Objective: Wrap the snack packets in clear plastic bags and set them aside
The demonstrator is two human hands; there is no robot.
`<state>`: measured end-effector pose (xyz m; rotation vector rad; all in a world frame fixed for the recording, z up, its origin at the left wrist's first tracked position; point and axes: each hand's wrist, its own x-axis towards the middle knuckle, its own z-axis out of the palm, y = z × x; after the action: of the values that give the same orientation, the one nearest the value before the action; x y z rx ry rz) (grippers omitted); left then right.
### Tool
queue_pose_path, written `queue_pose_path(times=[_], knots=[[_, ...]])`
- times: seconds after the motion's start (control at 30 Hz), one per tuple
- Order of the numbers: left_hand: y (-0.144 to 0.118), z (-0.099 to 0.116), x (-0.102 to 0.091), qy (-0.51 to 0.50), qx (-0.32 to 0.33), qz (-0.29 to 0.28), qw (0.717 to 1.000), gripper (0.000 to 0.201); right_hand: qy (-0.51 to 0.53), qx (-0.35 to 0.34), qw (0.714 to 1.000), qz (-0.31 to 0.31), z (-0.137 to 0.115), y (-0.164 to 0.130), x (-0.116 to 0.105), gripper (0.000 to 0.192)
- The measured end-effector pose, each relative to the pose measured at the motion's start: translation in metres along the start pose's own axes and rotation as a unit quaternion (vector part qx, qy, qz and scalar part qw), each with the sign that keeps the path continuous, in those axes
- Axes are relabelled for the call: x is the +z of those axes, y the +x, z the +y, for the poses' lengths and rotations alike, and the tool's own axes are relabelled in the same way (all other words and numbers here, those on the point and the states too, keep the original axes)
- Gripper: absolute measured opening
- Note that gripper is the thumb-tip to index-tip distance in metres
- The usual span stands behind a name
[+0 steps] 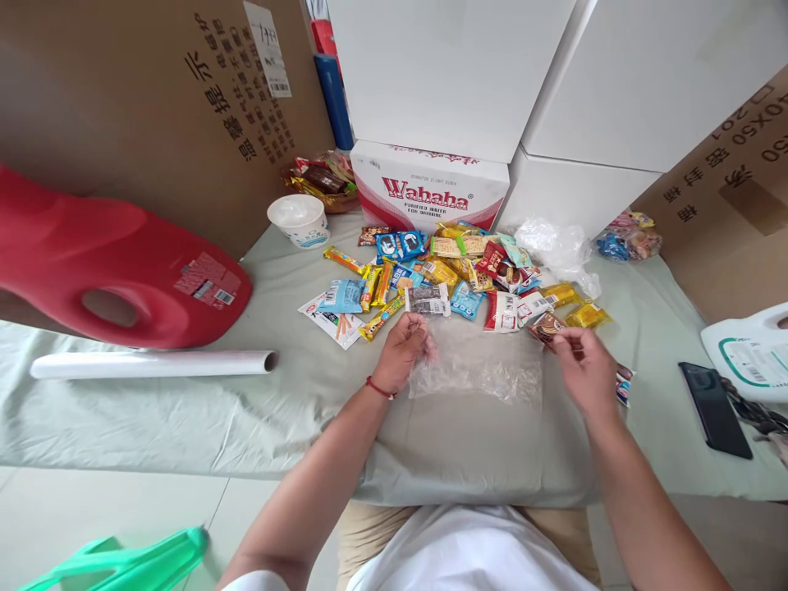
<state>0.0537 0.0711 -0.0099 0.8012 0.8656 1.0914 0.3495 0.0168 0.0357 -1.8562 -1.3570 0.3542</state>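
My left hand [403, 351] pinches the left edge of a clear plastic bag [477, 365] that lies spread on the grey-green cloth in front of me. My right hand [582, 369] holds the bag's right edge near its top corner, fingers curled. Just beyond the bag lies a pile of several small snack packets [455, 275] in blue, yellow and red wrappers. A brown packet [545, 326] sits right by my right fingertips.
A red plastic jug [116, 263] and a white roll [148, 364] lie at left. A paper cup [299, 220], a Wahaha carton [431, 193] and crumpled plastic [557, 246] stand behind the snacks. A black phone [714, 408] lies at right.
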Motion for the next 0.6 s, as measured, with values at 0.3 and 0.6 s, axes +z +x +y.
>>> queue_pose_path(times=[0.3,0.6], knots=[[-0.033,-0.002,0.044,0.053,0.124,0.115,0.984,0.048,0.281,0.003,0.935,-0.214,-0.085,-0.07,0.085,0.031],[-0.056,-0.018,0.037,0.178,0.027,0.173,0.968,0.026,0.304,0.112,0.892,-0.315,-0.069,-0.038,0.058,0.029]])
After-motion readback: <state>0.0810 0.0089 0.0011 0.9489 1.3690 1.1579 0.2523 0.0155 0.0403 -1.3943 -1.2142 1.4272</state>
